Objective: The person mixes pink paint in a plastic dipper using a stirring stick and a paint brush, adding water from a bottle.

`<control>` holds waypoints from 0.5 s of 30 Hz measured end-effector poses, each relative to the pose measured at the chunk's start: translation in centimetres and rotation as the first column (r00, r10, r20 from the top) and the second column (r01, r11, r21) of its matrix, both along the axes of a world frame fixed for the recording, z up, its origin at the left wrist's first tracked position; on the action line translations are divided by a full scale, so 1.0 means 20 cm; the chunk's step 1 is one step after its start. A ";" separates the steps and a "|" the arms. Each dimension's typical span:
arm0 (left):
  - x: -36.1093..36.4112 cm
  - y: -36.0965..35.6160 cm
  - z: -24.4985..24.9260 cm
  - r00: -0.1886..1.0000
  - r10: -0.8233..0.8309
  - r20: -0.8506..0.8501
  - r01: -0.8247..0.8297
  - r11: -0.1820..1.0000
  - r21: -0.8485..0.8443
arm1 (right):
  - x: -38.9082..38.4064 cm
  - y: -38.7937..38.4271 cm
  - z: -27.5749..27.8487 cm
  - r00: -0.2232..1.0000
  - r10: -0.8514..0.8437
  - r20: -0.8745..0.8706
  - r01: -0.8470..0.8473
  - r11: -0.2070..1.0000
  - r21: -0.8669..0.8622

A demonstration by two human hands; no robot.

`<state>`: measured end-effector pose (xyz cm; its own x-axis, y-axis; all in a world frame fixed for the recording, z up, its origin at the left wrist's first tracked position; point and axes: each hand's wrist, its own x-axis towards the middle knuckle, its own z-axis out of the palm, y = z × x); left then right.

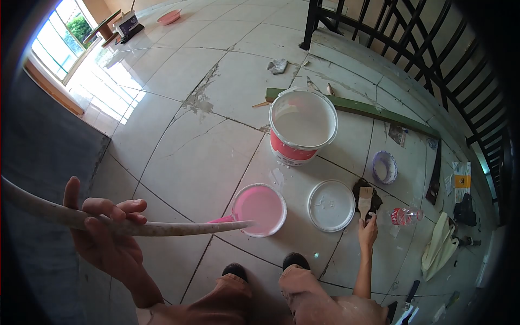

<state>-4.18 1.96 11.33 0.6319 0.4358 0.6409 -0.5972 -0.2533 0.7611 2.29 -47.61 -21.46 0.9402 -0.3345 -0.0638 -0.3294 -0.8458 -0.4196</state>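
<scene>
My left hand [111, 233] is closed around a long pale pole [162, 228], which enters from the left edge. The pole's thin tip lies over a pink dipper [260, 210], whose handle points left beneath the pole. At the lower right my right hand [368, 230] grips what looks like a flat paintbrush [365, 200] with a pale head, above a dark cloth or rag [375, 189]. Left of it a round white lid [331, 206] lies flat. A large white and red bucket [295, 154] with whitish contents stands beyond the dipper.
A green beam [374, 111] lies behind the bucket, along a step with a black railing [422, 54]. To the right are a purple-rimmed tub [384, 168], a plastic bottle [406, 216] and a pale bag [440, 246]. A dark wall [49, 146] borders the left.
</scene>
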 end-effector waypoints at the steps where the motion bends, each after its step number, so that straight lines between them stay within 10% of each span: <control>1: 0.01 0.00 0.00 1.000 0.005 0.009 -0.005 1.000 -0.004 | -0.01 -0.03 -0.05 0.998 0.021 0.052 -0.022 0.999 0.025; 15: 0.15 -0.05 0.01 0.987 0.075 0.140 -0.032 0.956 -0.292 | -0.06 0.19 0.20 0.941 -0.123 0.315 -0.004 0.927 0.374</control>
